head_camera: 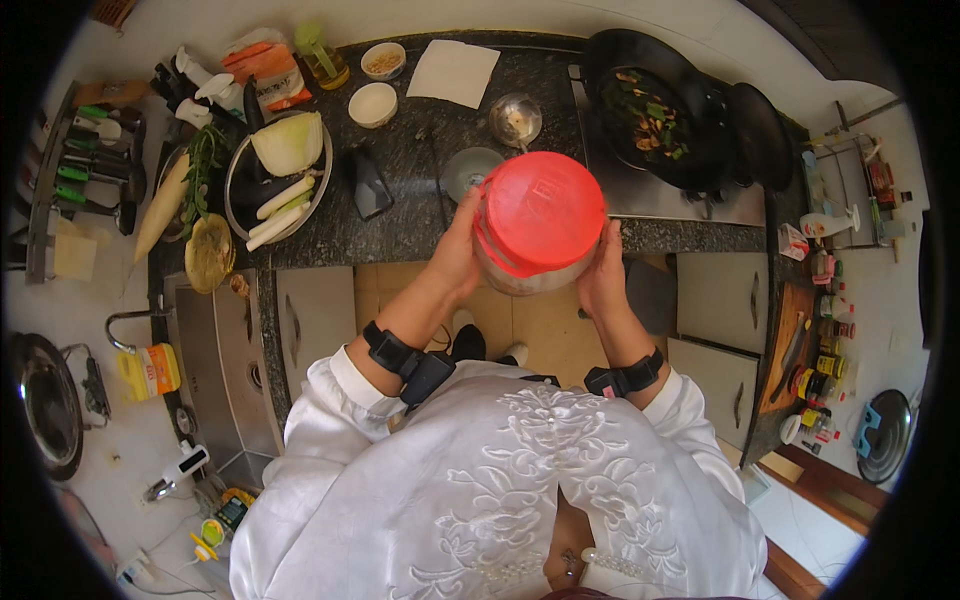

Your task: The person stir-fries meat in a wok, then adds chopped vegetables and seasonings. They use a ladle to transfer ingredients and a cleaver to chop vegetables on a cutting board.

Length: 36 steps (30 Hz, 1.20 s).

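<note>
A wide jar with a red plastic lid (543, 213) is held up in front of the counter edge. My left hand (457, 259) grips its left side and my right hand (602, 274) its right side. The clear body shows only as a strip below the lid; what it contains I cannot tell. Just behind the jar, partly covered by it, a small translucent bowl (466, 166) rests on the dark stone counter (409, 247). Beyond it lies a metal ladle (516, 118) with some residue in its bowl.
At right a black wok (697, 127) with chopped greens stands on the stove (675, 205). Left are a phone (370, 184), a bowl of vegetables (328, 161) and a sink (199, 352). Two small white bowls (373, 105) and a paper sheet (454, 71) lie along the back. A knife (789, 352) rests at far right.
</note>
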### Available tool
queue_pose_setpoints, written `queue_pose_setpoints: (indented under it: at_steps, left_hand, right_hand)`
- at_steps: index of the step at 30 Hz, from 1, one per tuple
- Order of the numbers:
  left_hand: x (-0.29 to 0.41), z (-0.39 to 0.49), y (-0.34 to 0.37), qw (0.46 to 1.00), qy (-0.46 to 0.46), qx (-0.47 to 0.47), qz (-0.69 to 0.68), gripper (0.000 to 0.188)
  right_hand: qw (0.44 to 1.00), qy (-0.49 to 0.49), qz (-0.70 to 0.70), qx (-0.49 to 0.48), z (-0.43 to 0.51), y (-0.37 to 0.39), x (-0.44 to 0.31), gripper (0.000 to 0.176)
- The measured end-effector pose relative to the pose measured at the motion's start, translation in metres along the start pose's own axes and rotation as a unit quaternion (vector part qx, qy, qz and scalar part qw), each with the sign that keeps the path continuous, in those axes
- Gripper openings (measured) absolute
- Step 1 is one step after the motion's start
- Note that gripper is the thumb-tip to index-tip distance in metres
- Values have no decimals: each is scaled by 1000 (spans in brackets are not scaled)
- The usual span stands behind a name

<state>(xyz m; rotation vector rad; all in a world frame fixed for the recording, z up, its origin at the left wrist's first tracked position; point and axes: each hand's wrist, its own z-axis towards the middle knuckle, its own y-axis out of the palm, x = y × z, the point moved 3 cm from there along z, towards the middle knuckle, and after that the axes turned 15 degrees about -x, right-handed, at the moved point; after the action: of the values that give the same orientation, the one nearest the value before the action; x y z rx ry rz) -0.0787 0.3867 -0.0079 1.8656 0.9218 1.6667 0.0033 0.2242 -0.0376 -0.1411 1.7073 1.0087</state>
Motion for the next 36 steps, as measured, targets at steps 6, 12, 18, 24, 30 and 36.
queue_pose_setpoints:
  at_steps: [6, 12, 18, 24, 30, 36]
  left_hand:
    - [17, 21, -22, 998, 25, 4, 56, 52]
    - [30, 40, -38, 996, 58, 35, 65, 52]
    - [26, 46, -43, 990, 102, 36, 85, 52]
    - [45, 36, -32, 940, 139, 120, 288, 74]
    - [70, 41, 48, 497, 65, 119, 857, 111]
    - [67, 68, 74, 455, -118, 83, 879, 111]
  right_hand:
    - [1000, -1, 24, -10, 38, 2, 9, 60]
    - [999, -12, -14, -50, 78, -2, 18, 66]
    - [997, 2, -37, -68, 100, -12, 22, 70]
    - [981, 13, -192, -1, 85, 1, -10, 67]
    - [968, 39, -222, -114, 90, 11, -46, 56]
    - [964, 20, -203, -173, 106, 4, -51, 46]
